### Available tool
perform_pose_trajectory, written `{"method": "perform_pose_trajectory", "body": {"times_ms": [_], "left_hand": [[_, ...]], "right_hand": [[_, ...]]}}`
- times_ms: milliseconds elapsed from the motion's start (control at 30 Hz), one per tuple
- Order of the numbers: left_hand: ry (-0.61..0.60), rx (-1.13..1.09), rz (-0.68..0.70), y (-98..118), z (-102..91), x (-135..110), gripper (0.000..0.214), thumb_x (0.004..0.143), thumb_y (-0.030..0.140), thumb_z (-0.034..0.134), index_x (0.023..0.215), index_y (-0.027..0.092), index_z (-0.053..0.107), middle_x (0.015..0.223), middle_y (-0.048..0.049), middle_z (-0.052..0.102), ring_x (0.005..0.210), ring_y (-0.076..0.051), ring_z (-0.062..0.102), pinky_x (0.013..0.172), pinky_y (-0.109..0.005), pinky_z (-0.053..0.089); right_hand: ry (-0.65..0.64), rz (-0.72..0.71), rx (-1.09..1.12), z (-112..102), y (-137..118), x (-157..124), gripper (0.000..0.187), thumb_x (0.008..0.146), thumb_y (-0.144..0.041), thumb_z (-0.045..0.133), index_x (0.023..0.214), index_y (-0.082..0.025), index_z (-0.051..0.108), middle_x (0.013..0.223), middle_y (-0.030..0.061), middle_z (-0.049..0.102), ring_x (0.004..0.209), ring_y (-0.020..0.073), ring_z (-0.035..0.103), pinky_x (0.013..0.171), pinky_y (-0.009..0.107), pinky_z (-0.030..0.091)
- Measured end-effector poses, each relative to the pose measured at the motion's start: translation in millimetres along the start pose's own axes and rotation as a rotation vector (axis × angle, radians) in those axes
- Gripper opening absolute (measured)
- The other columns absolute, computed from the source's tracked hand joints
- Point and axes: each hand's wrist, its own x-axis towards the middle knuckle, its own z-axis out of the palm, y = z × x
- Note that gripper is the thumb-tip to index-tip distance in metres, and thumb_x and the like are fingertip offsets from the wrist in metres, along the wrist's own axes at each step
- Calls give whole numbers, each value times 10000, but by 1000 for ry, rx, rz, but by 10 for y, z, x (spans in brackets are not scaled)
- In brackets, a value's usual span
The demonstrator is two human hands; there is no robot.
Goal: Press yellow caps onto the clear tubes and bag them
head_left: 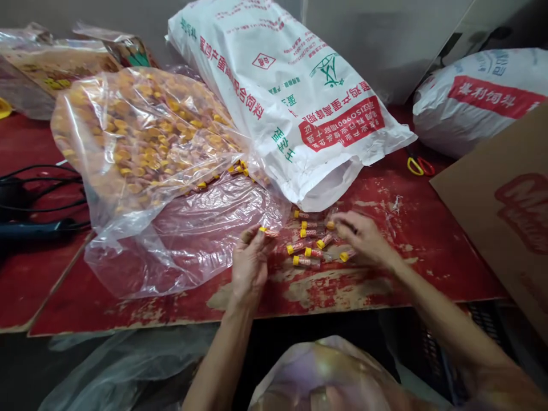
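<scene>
My left hand (249, 265) pinches a small clear tube (270, 233) with a yellow cap and a red-and-white patterned wrap. To its right, my right hand (362, 235) has its fingers closed at another yellow-capped tube (330, 225); motion softens the fingertips. Several similar tubes (302, 261) lie loose on the red tabletop between the hands, one of them (345, 256) just below my right fingers. Behind my left hand, a large clear plastic bag (158, 251) bulges with many more yellow-capped tubes, and a few sit at its mouth.
A white woven feed sack (274, 74) lies behind the tubes. Another white sack (475, 97), scissors (419, 166) with yellow and red handles, and a cardboard box (488, 177) are on the right. Black cables (43, 182) and a dark-handled tool (36, 229) lie on the left.
</scene>
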Motion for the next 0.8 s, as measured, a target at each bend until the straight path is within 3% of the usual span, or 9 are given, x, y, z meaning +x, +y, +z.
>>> {"method": "perform_pose_trajectory", "body": {"times_ms": [133,233,333,433,500,633,700,800], "left_hand": [[-80,41,-59,-493,143,-548,292,592,246,821,826,173,663,790,12,679,687,-102,634,723,-265,521],[-107,180,-57,-773,101,-867,250,651,306,787,850,178,705,865,-9,698,790,-115,632,786,-248,494],[-169,380,-35,-866,38,-1093,270,750,381,700,927,179,725,928,-35,709,868,-153,631,821,-262,485],[-325,545,-41,-865,39,-1245,342,842,420,583,1040,172,709,991,-64,709,901,-192,638,836,-300,491],[-431,613,-35,-888,65,-1283,360,878,409,526,1095,175,691,1014,-69,707,921,-204,640,855,-313,490],[-634,791,9,-1031,105,-1171,299,871,335,521,1032,182,721,908,-59,722,869,-211,654,825,-319,505],[-684,871,61,-1101,110,-1075,262,850,295,534,980,192,737,878,-59,725,842,-211,655,816,-327,506],[-575,870,126,-1138,101,-981,240,808,265,585,988,211,733,910,-65,720,859,-216,644,833,-341,496]], "right_hand": [[113,-133,246,339,-421,-738,291,931,-272,452,1185,-197,570,1100,92,642,1030,194,594,881,348,493],[182,-71,289,545,-529,-968,265,918,-252,463,1151,-183,570,1018,94,647,937,187,610,811,325,512],[215,-6,359,602,-525,-1103,225,915,-263,467,1094,-186,578,978,85,659,878,178,615,774,311,512],[216,102,466,590,-485,-1235,201,906,-297,491,1034,-191,604,966,70,671,878,169,619,784,296,498],[194,244,558,576,-425,-1312,212,888,-352,517,952,-182,627,879,49,675,791,155,620,707,265,492],[50,464,672,457,-200,-1383,356,859,-474,500,787,-150,628,701,23,646,623,137,584,567,229,448],[-67,448,512,306,-73,-1364,377,874,-465,463,770,-147,636,688,29,651,625,142,589,569,227,428],[-262,409,-79,38,56,-1272,348,890,-391,447,752,-148,654,724,82,682,680,184,626,587,251,398]]}}
